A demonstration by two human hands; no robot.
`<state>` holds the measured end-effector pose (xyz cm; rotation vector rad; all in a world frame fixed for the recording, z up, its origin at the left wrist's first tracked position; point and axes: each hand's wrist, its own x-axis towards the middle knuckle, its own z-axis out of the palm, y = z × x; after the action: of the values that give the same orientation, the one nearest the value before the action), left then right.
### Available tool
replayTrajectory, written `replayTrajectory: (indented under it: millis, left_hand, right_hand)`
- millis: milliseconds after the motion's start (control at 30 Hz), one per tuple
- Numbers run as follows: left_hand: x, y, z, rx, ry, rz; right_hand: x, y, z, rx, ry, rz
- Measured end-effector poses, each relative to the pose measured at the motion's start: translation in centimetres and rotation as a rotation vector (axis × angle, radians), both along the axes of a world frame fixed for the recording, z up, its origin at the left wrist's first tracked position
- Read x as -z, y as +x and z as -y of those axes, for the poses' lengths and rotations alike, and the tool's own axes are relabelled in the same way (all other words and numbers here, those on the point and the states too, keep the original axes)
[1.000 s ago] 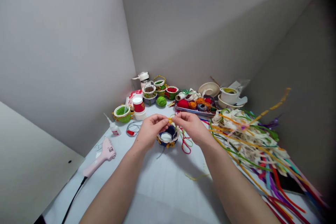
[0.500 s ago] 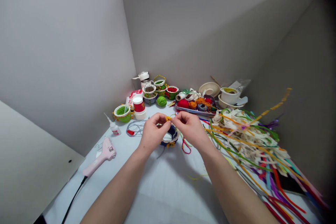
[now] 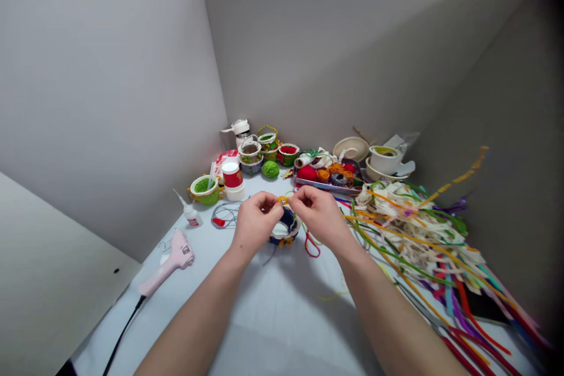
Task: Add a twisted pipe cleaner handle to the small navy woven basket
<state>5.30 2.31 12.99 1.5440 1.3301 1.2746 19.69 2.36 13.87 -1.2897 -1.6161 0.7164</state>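
Note:
Between my two hands is a small yellow-orange piece of yarn or pipe cleaner (image 3: pixel 282 200); its exact kind is too small to make out. My left hand (image 3: pixel 258 217) pinches its left side between thumb and forefinger. From the other side, the fingertips of my right hand (image 3: pixel 318 214) close on it. Just below and behind the fingers stands a small dark blue basket (image 3: pixel 284 239) with a whitish rim and yellow decorations on its front. Part of its rim is hidden by my hands. A red yarn loop (image 3: pixel 312 247) lies beside the basket.
A pink glue gun (image 3: pixel 170 264) and a small glue bottle (image 3: pixel 192 215) lie at left. Green basket (image 3: pixel 206 191), green yarn ball (image 3: pixel 270 169) and a yarn tray (image 3: pixel 328 187) stand behind. Pipe cleaners and whitish scraps (image 3: pixel 396 217) heap at right.
My fingertips have shifted slightly, and the yellow-orange piece now shows stretched between them. The left hand has moved a little leftward. The basket stays in place.

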Motion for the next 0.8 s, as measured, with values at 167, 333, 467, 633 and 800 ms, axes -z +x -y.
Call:
replayTrajectory:
  millis: [167, 333, 467, 633, 800]
  left_hand:
    - [-0.1, -0.7, -0.3, 0.156, -0.122, 0.109]
    - [-0.7, -1.5, -0.6, 0.174, -0.142, 0.195]
    - [-0.5, -1.4, -0.7, 0.232, -0.216, 0.302]
    - [-0.6, -1.3, -0.6, 0.273, -0.247, 0.351]
    - [-0.8, -1.2, -0.4, 0.280, -0.254, 0.380]
  right_hand:
    - [-0.3, 0.5, 0.0, -0.007, 0.009, 0.002]
    - [-0.6, 1.0, 0.0, -0.009, 0.038, 0.046]
    - [-0.7, 0.9, 0.1, -0.029, 0.031, 0.054]
    - [-0.7, 0.8, 0.2, -0.028, 0.050, 0.101]
    - [-0.8, 0.6, 0.3, -0.017, 0.128, 0.113]
